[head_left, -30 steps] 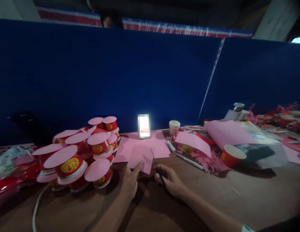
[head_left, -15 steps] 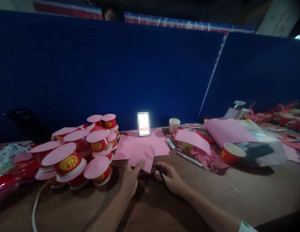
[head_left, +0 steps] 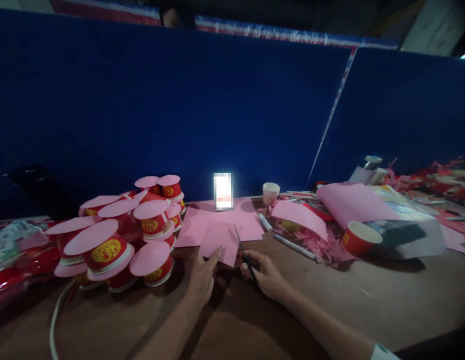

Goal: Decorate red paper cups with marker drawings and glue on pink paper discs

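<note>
My left hand (head_left: 204, 274) pinches the lower edge of a small pink paper piece (head_left: 220, 242), thumb on top. A faint curved line shows near the paper's upper edge. My right hand (head_left: 265, 272) is closed round a pair of dark scissors (head_left: 248, 261), whose blades point up and away along the paper's right edge. Whether the blades are apart is hard to make out. Behind the held piece, larger pink sheets (head_left: 191, 226) lie flat on the brown table (head_left: 232, 330).
Several red paper cups with pink discs (head_left: 108, 250) are stacked at left beside a white cable (head_left: 53, 320). A lit phone (head_left: 223, 191) stands behind the sheets. To the right are a white cup (head_left: 270, 192), a pen (head_left: 294, 247), pink scraps and a tipped red cup (head_left: 362, 239).
Almost nothing differs. The hands, paper and scissors keep nearly the same place, and the view has shifted very slightly.
</note>
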